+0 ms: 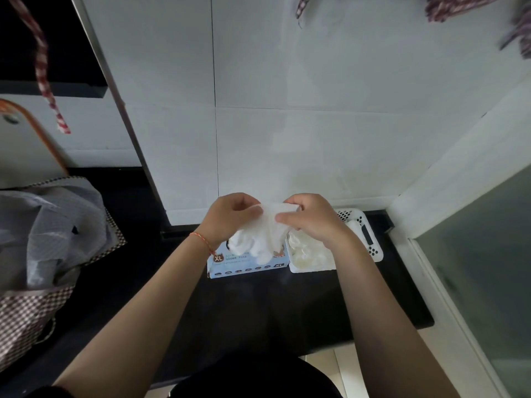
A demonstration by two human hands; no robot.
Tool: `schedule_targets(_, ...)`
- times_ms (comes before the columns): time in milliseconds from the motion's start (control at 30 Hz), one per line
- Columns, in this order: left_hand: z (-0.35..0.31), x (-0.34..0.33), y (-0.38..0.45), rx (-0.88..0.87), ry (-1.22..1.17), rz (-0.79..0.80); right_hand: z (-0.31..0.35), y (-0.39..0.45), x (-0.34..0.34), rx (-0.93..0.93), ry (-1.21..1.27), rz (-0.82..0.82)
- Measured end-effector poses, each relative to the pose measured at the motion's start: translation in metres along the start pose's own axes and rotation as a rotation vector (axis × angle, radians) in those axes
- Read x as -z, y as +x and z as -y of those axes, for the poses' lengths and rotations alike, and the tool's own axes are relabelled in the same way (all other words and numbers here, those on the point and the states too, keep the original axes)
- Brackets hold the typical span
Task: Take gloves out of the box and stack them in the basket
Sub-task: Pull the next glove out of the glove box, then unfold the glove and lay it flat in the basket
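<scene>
A: How are the hands placed?

B: Both forearms are reached forward over the dark table (316,305). The left hand (230,216) and the right hand (311,218) are raised side by side above the containers, and one white glove (270,228) is held between them. Its upper edge is pinched by the curled fingers and thumb of each hand, and the glove's fingers are left hanging down. An orange cord bracelet (202,241) is worn on the left wrist.

A: What is seen below them?

B: A light blue glove box (247,264), marked XL, is set on the table against the tiled wall (287,124). More white gloves are seen bunched at its top opening, just under the held glove. A white perforated basket (370,242) is placed just beside the box, on its right, and a pile of white gloves (309,255) is laid inside it; the pile is partly hidden by the right wrist.

A: Anything else?

B: A checked bag (26,317) stuffed with grey plastic is stood at the far left.
</scene>
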State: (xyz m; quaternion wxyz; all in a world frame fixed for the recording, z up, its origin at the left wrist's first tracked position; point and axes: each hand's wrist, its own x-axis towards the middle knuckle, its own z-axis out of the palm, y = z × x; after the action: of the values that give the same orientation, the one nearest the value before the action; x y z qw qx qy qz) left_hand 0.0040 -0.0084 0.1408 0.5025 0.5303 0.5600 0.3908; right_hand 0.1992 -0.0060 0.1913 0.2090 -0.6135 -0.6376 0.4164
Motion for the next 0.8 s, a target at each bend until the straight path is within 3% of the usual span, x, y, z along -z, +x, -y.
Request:
schedule_targets(133,0.001,0.007,0.0,0.032,0.028,0.001,-0.004,-0.001,0.008,0.014,0.058,-0.095)
schedule_targets(333,0.0,-0.001,0.002,0.027,0.018,0.184,0.003,0.002,0.008,0.167,0.102,-0.209)
schedule_targets(667,-0.005,-0.025,0.014,0.013,0.274,0.203,-0.016,0.016,0.024,0.253,0.03,-0.533)
schedule_targets(800,-0.002,-0.031,0.018,0.06,0.144,0.169,-0.029,0.019,0.033,0.244,-0.007,-0.555)
